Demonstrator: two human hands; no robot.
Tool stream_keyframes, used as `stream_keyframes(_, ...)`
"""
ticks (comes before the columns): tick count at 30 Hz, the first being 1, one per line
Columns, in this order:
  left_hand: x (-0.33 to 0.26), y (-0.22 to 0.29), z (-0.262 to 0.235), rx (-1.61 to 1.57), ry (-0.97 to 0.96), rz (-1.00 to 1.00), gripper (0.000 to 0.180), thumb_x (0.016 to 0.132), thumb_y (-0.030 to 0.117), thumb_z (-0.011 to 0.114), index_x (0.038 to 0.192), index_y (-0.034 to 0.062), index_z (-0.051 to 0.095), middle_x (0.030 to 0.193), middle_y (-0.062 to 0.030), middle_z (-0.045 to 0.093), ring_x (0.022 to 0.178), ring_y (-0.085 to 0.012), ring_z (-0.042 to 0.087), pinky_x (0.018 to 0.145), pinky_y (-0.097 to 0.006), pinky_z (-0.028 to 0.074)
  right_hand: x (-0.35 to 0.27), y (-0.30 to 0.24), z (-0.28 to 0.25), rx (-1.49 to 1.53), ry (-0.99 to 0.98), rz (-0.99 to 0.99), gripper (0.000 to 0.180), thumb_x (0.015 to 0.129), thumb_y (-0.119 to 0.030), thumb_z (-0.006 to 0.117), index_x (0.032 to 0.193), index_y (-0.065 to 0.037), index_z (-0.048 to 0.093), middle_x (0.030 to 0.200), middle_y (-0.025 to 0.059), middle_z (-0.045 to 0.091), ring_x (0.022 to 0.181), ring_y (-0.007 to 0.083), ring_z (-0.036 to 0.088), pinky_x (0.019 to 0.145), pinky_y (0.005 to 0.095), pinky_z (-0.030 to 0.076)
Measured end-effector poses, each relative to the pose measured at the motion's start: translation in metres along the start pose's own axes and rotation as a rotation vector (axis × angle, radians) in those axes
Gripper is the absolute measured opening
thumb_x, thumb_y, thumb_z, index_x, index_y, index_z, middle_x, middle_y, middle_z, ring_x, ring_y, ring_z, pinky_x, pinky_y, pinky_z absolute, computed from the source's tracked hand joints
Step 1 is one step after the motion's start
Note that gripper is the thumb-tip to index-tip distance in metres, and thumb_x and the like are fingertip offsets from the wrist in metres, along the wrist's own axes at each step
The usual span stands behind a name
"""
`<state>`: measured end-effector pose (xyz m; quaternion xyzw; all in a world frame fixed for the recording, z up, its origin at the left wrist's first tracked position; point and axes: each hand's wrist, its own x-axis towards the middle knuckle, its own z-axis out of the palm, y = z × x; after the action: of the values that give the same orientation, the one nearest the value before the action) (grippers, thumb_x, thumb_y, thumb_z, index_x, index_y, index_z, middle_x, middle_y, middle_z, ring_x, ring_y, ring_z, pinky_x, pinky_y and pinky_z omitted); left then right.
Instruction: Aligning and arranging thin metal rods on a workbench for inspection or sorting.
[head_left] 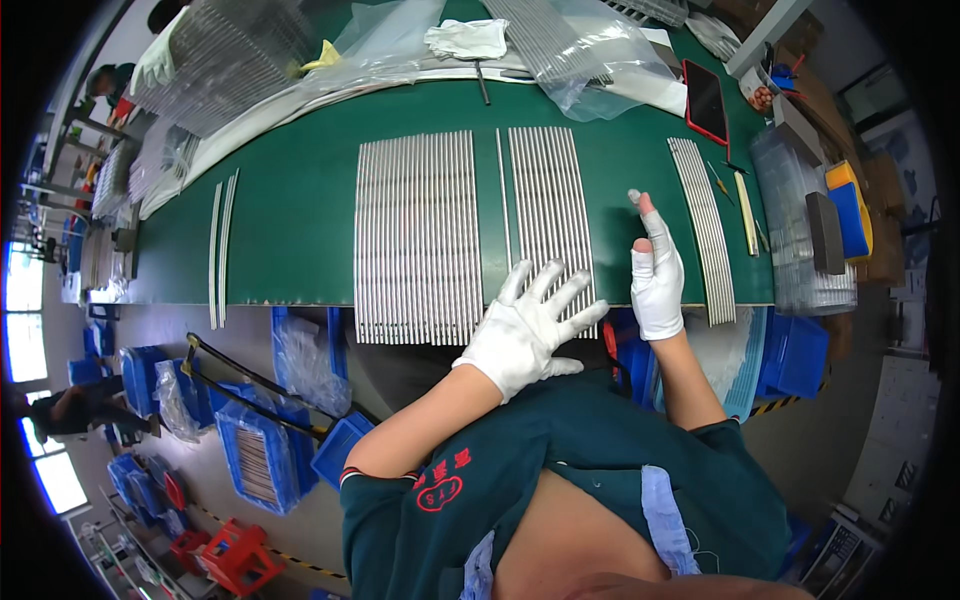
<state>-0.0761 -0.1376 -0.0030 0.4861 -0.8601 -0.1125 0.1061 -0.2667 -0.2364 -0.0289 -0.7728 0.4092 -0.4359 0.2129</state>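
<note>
My left hand (532,330), in a white glove, lies with fingers spread over the near ends of a smaller row of thin silver metal rods (548,195). One single rod (503,190) lies just left of that row, apart from it. Further left is a wider row of similar rods (418,235), their near ends reaching past the table edge. My right hand (657,280) is gloved too, with bare fingertips showing. It is held near the table edge, fingers extended and nothing seen in it, between the smaller row and a narrow rod bundle (703,230) on the right.
A few rods (222,250) lie at the left of the green table (300,200). Clear plastic bags (600,70), a white glove (467,39) and a red-edged phone (706,102) are at the back. Clear trays (790,220) stand right; blue bins (260,450) sit on the floor.
</note>
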Motion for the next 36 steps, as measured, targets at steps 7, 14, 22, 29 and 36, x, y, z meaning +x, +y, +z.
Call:
stream_keyframes(7,-0.041,-0.007,-0.018,0.048,-0.045,-0.231,0.075,0.074,0.055,0.071,0.14,0.0254,0.048,0.142,-0.013,0.046,0.134,-0.0354,0.039,0.111,-0.058,0.024,0.01,-0.013,0.005,-0.51,-0.249,-0.097,0.041,0.087,-0.025,0.06,0.124,-0.007,0.058,0.131,0.0092,0.058,0.126,0.0305,0.05,0.11,0.0532,0.031)
stream_keyframes(14,-0.061,-0.007,-0.024,0.065,-0.004,-0.339,0.074,0.076,0.052,0.071,0.141,0.0276,0.047,0.143,-0.0125,0.046,0.133,-0.0333,0.041,0.111,-0.058,0.024,0.013,-0.018,0.0,-0.568,-0.37,-0.096,0.043,0.087,-0.027,0.06,0.125,-0.008,0.059,0.136,0.0088,0.054,0.129,0.0296,0.046,0.112,0.0535,0.027)
stream_keyframes(22,-0.051,-0.003,-0.024,0.059,-0.077,-0.179,0.055,0.084,0.048,0.064,0.134,0.029,0.054,0.14,-0.008,0.05,0.13,-0.0295,0.045,0.11,-0.059,0.026,0.014,-0.007,-0.01,-0.666,-0.337,-0.05,0.043,0.087,-0.029,0.06,0.125,-0.008,0.058,0.136,0.0093,0.053,0.13,0.0302,0.044,0.112,0.0557,0.025)
stream_keyframes(29,-0.031,0.001,-0.017,0.014,-0.049,-0.052,0.055,0.083,0.045,0.066,0.134,0.0265,0.053,0.138,-0.0099,0.051,0.128,-0.0314,0.047,0.111,-0.051,0.03,0.015,-0.01,-0.01,-0.662,-0.332,-0.047,0.043,0.088,-0.029,0.06,0.124,-0.007,0.059,0.136,0.0095,0.053,0.13,0.0293,0.044,0.112,0.0544,0.026)
stream_keyframes(36,-0.02,0.001,-0.025,-0.015,-0.03,-0.024,0.063,0.079,0.043,0.07,0.135,0.0217,0.05,0.138,-0.0094,0.048,0.13,-0.0292,0.045,0.11,-0.052,0.031,0.014,-0.009,-0.008,-0.624,-0.323,-0.072,0.035,0.087,-0.029,0.06,0.12,-0.017,0.065,0.135,0.0093,0.055,0.129,0.0294,0.046,0.112,0.0539,0.027)
